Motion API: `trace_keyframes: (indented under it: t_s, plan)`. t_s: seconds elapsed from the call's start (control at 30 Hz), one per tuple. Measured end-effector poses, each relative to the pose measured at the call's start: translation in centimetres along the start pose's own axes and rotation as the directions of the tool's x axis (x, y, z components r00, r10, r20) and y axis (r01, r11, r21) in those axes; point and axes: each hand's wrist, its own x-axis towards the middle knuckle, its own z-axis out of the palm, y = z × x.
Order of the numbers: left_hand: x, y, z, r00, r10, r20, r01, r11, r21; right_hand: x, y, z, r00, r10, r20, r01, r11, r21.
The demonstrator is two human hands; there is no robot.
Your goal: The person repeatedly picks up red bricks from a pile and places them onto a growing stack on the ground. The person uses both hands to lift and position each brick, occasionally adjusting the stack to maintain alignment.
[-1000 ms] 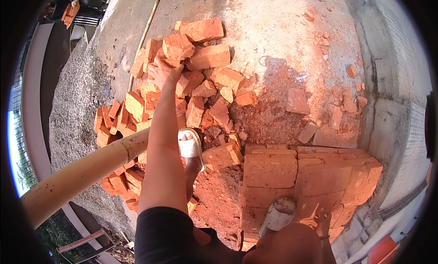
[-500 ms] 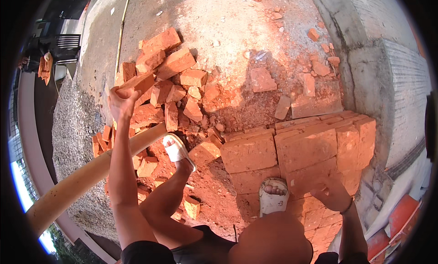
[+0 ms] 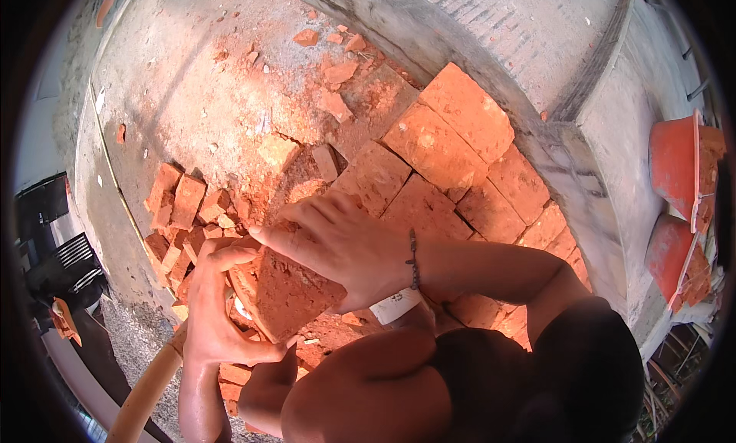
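Observation:
A rough orange-red brick is held up in front of my body, tilted, between both hands. My left hand grips its left side, with the thumb and fingers spread around the edge. My right hand lies over its far upper side, fingers bent over the edge; their tips are partly hidden. Just beyond and to the right, stacked bricks form a stepped block. A white sandal shows below my right wrist, mostly covered by my arm and leg.
Loose bricks lie heaped at the left. A thick tan pole slants up from the lower left. Along the right of the stack runs a concrete ledge. Red containers with brick pieces stand at the far right. Rubble is scattered beyond.
My left hand has brought the brick from the loose heap in toward my body. My right hand has come across from over the stack onto the brick. The view has turned rightward.

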Motion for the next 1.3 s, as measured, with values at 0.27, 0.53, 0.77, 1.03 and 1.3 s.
trace_keyframes:
  t_s: [0.27, 0.53, 0.77, 1.03, 1.3]
  plan:
    - [5.0, -2.0, 7.4, 0.993, 0.024, 0.112, -0.009, 0.990, -0.137, -10.6, 3.1, -2.2, 0.915, 0.246, -0.320, -0.311, 0.935, -0.172]
    - [8.6, -11.2, 20.5, 0.964, -0.261, 0.059, 0.267, 0.924, -0.275, -21.4, 4.7, 2.0, 0.430, 0.560, -0.708, -0.613, 0.757, 0.226]
    - [8.8, -10.9, 21.9, 0.977, -0.209, -0.051, 0.200, 0.969, -0.147, -24.0, 1.6, 4.3, 0.475, 0.669, -0.572, -0.846, 0.526, -0.087]
    - [9.7, -13.1, 23.1, 0.959, -0.255, 0.124, 0.253, 0.967, 0.032, -12.2, 0.4, 1.0, 0.805, 0.427, -0.412, -0.576, 0.729, -0.370]
    - [9.7, -13.4, 23.7, 0.960, -0.255, 0.119, 0.270, 0.953, -0.137, 2.7, 6.7, -2.8, 0.947, 0.252, -0.202, -0.320, 0.812, -0.488]
